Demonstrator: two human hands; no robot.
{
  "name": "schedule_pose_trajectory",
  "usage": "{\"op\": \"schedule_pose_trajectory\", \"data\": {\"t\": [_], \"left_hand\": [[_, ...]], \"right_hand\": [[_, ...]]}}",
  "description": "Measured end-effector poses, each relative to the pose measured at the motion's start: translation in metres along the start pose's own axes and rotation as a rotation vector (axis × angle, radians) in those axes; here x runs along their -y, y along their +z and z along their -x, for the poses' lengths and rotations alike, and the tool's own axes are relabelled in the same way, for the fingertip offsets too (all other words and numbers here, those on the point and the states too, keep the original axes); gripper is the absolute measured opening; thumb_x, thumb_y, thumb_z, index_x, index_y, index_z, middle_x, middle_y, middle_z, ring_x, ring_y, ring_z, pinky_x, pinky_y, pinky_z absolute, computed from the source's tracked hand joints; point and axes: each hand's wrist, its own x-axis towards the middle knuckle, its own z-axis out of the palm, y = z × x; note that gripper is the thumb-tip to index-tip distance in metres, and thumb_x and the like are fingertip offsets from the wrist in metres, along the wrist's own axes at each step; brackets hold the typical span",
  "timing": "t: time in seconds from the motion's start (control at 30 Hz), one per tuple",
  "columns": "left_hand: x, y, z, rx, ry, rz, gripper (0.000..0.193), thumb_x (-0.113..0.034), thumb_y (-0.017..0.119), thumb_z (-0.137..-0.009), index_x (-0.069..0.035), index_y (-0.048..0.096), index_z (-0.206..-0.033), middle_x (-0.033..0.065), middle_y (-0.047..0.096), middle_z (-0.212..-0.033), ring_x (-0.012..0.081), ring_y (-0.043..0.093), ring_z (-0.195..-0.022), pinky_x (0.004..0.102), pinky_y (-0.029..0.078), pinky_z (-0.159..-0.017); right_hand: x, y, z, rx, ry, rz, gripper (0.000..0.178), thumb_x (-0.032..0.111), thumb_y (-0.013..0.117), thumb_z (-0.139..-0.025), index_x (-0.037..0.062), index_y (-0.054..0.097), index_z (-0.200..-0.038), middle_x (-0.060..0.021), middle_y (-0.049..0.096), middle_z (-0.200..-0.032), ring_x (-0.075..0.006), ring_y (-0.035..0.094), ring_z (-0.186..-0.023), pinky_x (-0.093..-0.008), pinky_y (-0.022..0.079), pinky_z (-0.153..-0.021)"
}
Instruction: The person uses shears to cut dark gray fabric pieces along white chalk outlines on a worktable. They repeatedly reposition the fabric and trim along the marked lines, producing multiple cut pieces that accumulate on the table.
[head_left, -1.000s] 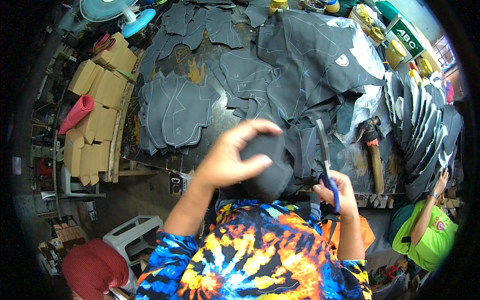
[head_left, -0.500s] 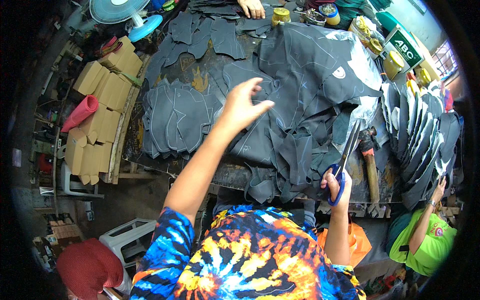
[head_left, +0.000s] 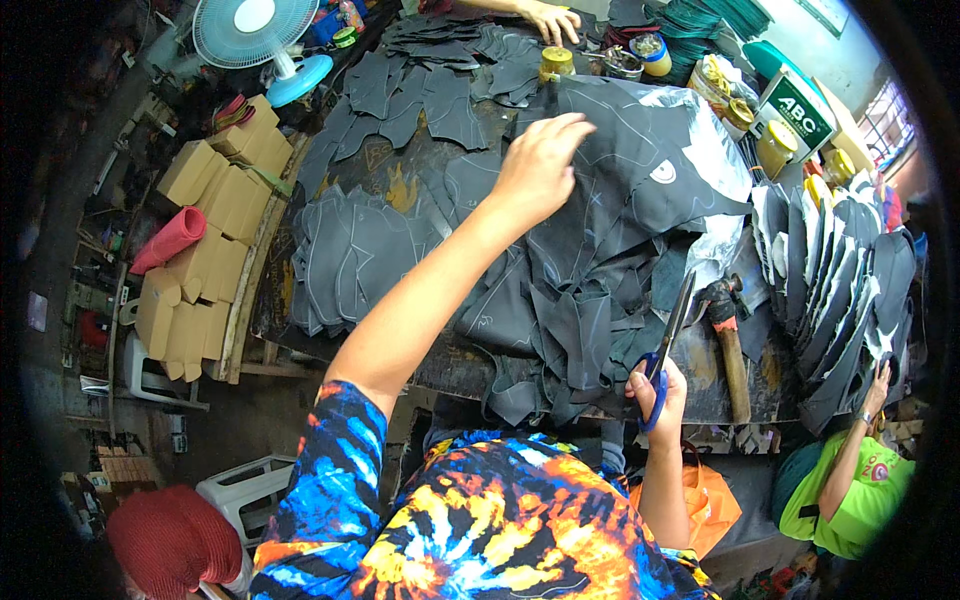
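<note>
My right hand, near the table's front edge, grips blue-handled scissors whose blades point away from me and are nearly closed. My left hand reaches over a large dark grey sheet marked with pale pattern lines. Its fingers stretch forward with nothing visible in them; whether they touch the sheet is unclear. Loose dark offcuts lie bunched below the sheet. Left of them lies a stack of cut, outlined pieces. A hammer with a wooden handle rests right of the scissors.
More cut pieces cover the table's far side, where another person's hand rests. Upright dark pieces crowd the right, by a co-worker in a green shirt. Jars, cardboard boxes and a fan surround the table.
My left hand has moved forward and right over the marked sheet, its fingers closer together. My right hand has come slightly nearer and left with the scissors, their blades now closer together.
</note>
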Motion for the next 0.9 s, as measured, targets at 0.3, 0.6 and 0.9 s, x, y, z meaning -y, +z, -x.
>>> {"op": "schedule_pose_trajectory", "data": {"t": [0.3, 0.6, 0.9], "left_hand": [[-0.017, 0.035, -0.095, 0.511, 0.106, -0.412, 0.057, 0.001, 0.067, -0.072, -0.014, 0.060, -0.127, 0.0108, 0.061, -0.130, 0.0321, 0.050, -0.132, 0.0607, 0.033, -0.112], [-0.022, -0.067, -0.105, 0.310, 0.180, 0.186, 0.023, -0.013, 0.073, -0.087, -0.001, 0.061, -0.103, 0.0161, 0.065, -0.094, 0.0312, 0.063, -0.093, 0.0386, 0.049, -0.087], [-0.003, -0.074, 0.016, 0.233, -0.448, 0.539, 0.043, -0.009, 0.062, -0.097, 0.001, 0.050, -0.137, 0.0091, 0.060, -0.132, 0.0178, 0.052, -0.127, 0.0338, 0.038, -0.112]], "right_hand": [[-0.004, -0.001, 0.001, -0.005, -0.021, 0.026, 0.021, 0.016, 0.076, -0.089, 0.0066, 0.058, -0.084, 0.0047, 0.055, -0.071, -0.0045, 0.047, -0.064, -0.0217, 0.038, -0.059], [-0.004, -0.007, 0.000, 0.029, 0.014, 0.011, 0.021, 0.019, 0.073, -0.093, 0.0041, 0.058, -0.091, -0.0021, 0.060, -0.077, -0.0097, 0.057, -0.069, -0.0244, 0.048, -0.065], [-0.007, -0.013, -0.003, 0.014, -0.018, -0.142, 0.017, 0.016, 0.071, -0.094, 0.0032, 0.059, -0.094, -0.0032, 0.062, -0.080, -0.0104, 0.059, -0.071, -0.0254, 0.050, -0.065]]}}
